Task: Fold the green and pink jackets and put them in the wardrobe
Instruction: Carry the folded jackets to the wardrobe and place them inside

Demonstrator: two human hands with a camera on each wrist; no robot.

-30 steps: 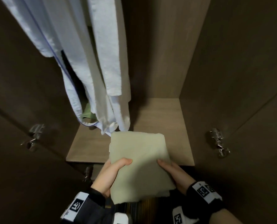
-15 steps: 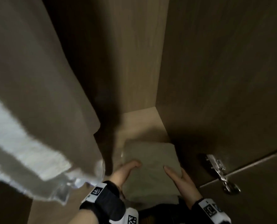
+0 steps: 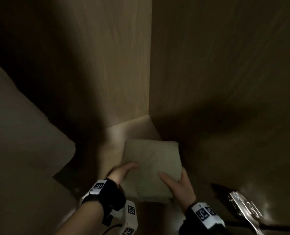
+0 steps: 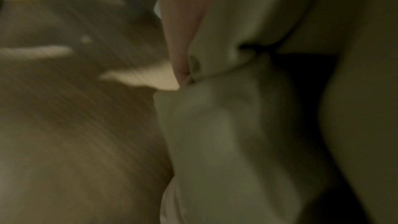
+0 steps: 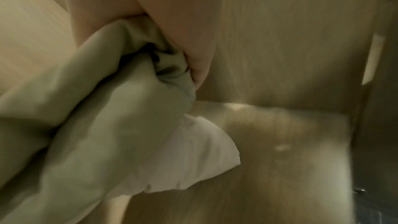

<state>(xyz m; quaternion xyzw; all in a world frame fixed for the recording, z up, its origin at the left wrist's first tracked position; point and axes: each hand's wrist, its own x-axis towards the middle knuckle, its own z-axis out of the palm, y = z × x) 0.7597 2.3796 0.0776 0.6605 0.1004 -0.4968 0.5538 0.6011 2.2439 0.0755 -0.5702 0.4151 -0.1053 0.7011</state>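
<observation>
Resting in both hands (image 3: 181,185), folded pale-green jacket (image 3: 151,160).

Pretty dim in here, basically all brown wood-grain panels. There's a back panel (image 3: 124,65) and a side panel (image 3: 225,65) on the right, and they meet in a vertical corner seam running down to the far right corner of a lighter wood shelf (image 3: 134,126). A patch of light falls along the shelf's back edge; the rest sits in heavy shadow, darkest at the upper left. A shiny metal hinge (image 3: 244,209) is fixed low on the right side. At the left, a big pale cloth (image 3: 22,133) hangs in, blurry.
</observation>
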